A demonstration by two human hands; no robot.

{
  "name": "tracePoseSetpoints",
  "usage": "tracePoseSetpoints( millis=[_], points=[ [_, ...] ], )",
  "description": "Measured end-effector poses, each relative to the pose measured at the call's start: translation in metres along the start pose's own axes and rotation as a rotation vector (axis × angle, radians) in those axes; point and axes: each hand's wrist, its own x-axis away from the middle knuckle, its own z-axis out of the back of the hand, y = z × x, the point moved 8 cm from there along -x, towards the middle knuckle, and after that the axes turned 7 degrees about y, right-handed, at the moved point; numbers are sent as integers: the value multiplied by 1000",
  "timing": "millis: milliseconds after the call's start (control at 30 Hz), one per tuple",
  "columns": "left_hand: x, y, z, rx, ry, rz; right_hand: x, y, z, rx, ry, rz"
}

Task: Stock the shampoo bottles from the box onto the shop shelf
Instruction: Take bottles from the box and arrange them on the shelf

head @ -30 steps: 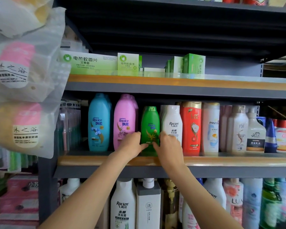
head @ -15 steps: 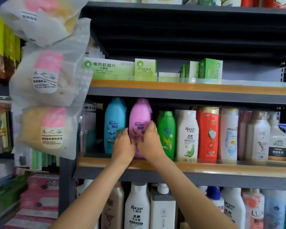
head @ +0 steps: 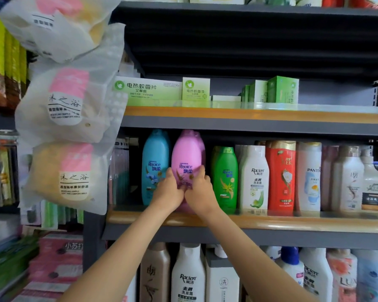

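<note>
Both hands, left hand (head: 167, 194) and right hand (head: 200, 192), clasp the pink bottle (head: 187, 155).

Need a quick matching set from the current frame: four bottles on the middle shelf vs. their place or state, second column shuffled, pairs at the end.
Things:
1. pink Rejoice bottle
2. blue Rejoice bottle
3. green bottle
4. red bottle

Place or state:
A. between the white Raclen bottle and the white Pantene bottle
B. held low down by the left hand and right hand
C. leftmost shampoo in the row
D. just right of the held bottle

Pairs: 1-B, 2-C, 3-D, 4-A
</note>
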Motion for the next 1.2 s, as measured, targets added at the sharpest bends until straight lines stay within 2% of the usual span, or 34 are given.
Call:
tracePoseSetpoints(
  millis=[200,267,333,433,533,567,667,900,1100,1200],
  points=[
    [15,-18,33,-122,211,94,13,-24,-4,24,23,94],
    [16,-21,39,-158,254,84,1,-23,4,63,112,92],
    [15,-23,39,-182,268,70,-21,-21,13,182,211,109],
    [14,-26,43,-229,315,74,-49,-14,2,410,200,129],
    [11,-31,50,-273,348,74,-59,-18,-11,601,316,221],
    [10,-33,52,-289,358,70,-60,-18,-14,605,348,217],
    [8,-37,56,-325,381,49,-71,-6,-30,542,264,101],
    [9,-36,54,-371,409,18,-84,-2,-36,518,394,-42],
    [8,-37,55,-390,434,20,-60,-15,-24,587,573,-14],
    [9,-36,55,-397,433,20,-55,-15,-22,553,552,-81]
  ],
)
